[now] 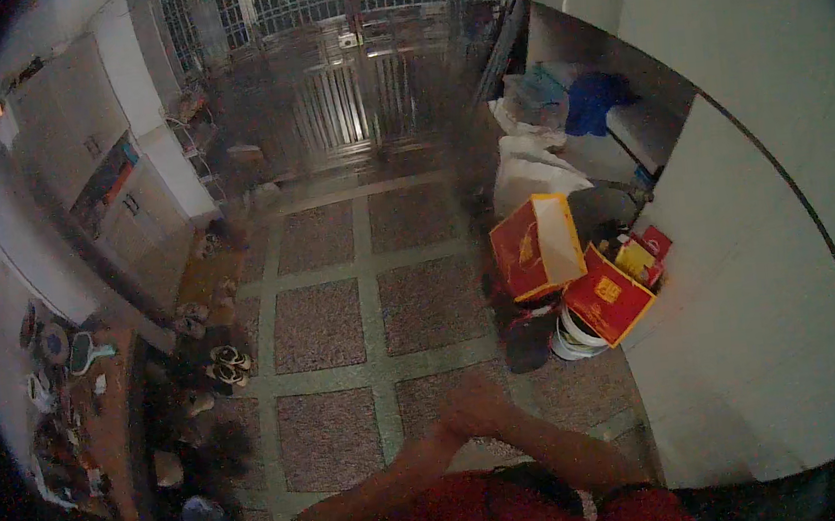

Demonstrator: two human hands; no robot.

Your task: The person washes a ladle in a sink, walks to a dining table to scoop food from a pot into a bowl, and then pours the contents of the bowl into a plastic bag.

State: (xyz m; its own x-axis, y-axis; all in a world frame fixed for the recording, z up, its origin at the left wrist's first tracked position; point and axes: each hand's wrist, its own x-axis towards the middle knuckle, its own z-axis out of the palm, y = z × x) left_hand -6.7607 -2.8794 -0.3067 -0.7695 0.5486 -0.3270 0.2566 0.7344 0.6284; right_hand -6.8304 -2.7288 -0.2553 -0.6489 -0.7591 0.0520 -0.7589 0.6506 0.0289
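Both bare forearms reach forward from a red top and meet low in the middle of the view. My left hand [454,419] and my right hand [489,404] touch each other there. Dim light and blur hide the separate fingers, and no held thing can be made out. Beneath them lies a floor of brown tile squares [318,326] divided by greenish bands. Ahead and to the right, a red paper gift bag [526,254] with yellow edges stands tilted beside another red bag [606,299], which rests on a white bucket [578,343].
A double metal gate [364,100] closes the far end. Cabinets [145,211] and a wooden table [111,410] with clutter line the left, with sandals [230,365] on the floor. White sacks [533,174] and blue cloth [594,100] lie by the right wall [737,290].
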